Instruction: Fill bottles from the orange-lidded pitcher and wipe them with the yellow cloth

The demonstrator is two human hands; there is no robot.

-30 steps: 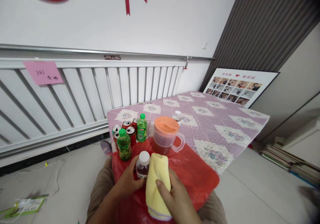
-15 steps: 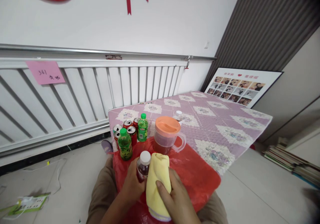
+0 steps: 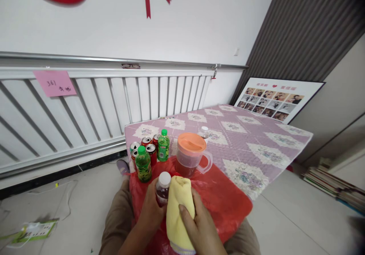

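My left hand is wrapped round a clear bottle with a white cap and a dark look inside. In my right hand is a folded yellow cloth, its near side against the bottle. Whether the cloth presses on the bottle's label is hidden. Both are above a red plastic sheet at the table's near end. Just beyond them stands a clear pitcher with an orange lid and some brownish liquid in it.
Two green bottles, one nearer and one farther, stand beside several opened drink cans. A clear bottle is behind the pitcher. The patterned tablecloth reaches a white radiator. A photo board leans at the back.
Both hands stay on the bottle and the cloth, which have shifted only slightly. The view has moved a little.
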